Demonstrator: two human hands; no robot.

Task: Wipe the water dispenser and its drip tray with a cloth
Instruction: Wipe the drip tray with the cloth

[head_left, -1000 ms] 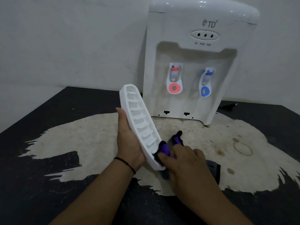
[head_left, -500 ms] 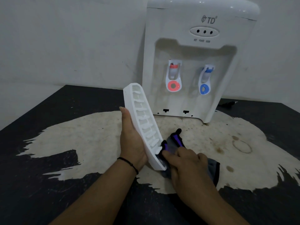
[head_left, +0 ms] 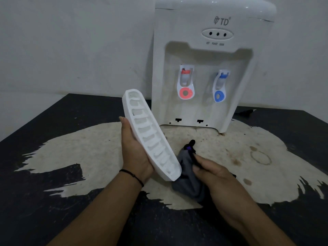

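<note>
left hand [head_left: 136, 153] cradles tilted drip tray [head_left: 150, 135]; right hand [head_left: 211, 173] grips cloth [head_left: 188, 180].

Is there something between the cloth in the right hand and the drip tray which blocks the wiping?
Nothing visible does. The left hand holds the drip tray tilted, its ribbed side facing the right hand. The cloth sits right beside the tray's lower end, with no object between them.

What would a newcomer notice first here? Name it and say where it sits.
The white water dispenser stands at the back of the table, its red tap beside its blue tap. In front, the left hand holds the detached drip tray tilted up, while the right hand clutches a dark cloth beside it.
</note>
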